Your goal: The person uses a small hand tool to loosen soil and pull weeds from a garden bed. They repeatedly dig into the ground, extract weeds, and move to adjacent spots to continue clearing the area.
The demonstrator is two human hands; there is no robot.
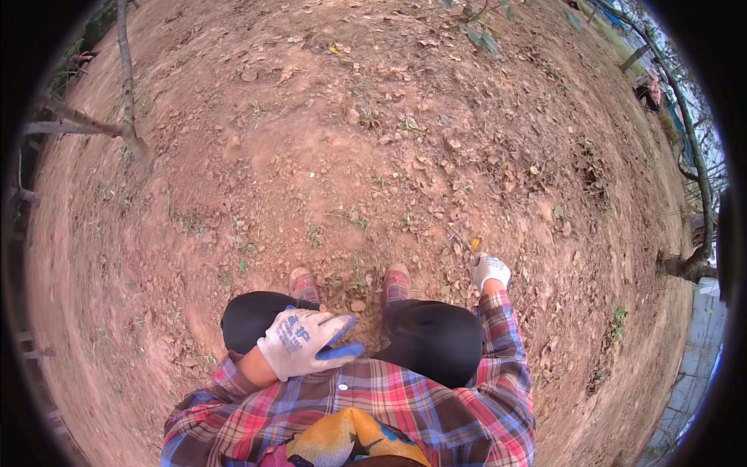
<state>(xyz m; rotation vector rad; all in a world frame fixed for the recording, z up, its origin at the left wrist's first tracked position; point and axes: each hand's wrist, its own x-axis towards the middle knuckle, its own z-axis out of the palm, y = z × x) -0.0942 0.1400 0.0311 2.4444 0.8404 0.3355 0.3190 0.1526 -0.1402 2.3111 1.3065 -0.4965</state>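
My left hand (297,341), in a white knit glove with a blue-coated palm and printed writing, hovers in front of my lap. Its thumb and fingers are apart, and I see nothing between them. To the right of my right knee, my right hand (491,272) reaches low to the ground in a matching glove. Its fingers are curled around what looks like the end of a thin stick-like object (465,241), whose exact kind is unclear. A yellow leaf (475,243) lies just beyond those fingers. Brown dry leaves (452,201) and small weeds (360,222) lie scattered over the reddish soil (280,192) ahead.
My shoes (397,280) are planted on the soil between my bent knees (435,338). A forked tree trunk (135,140) rises at the left. Another tree (694,265) stands at the far right, near grey paving or blocks (697,344). A leafy branch (481,38) hangs at the top.
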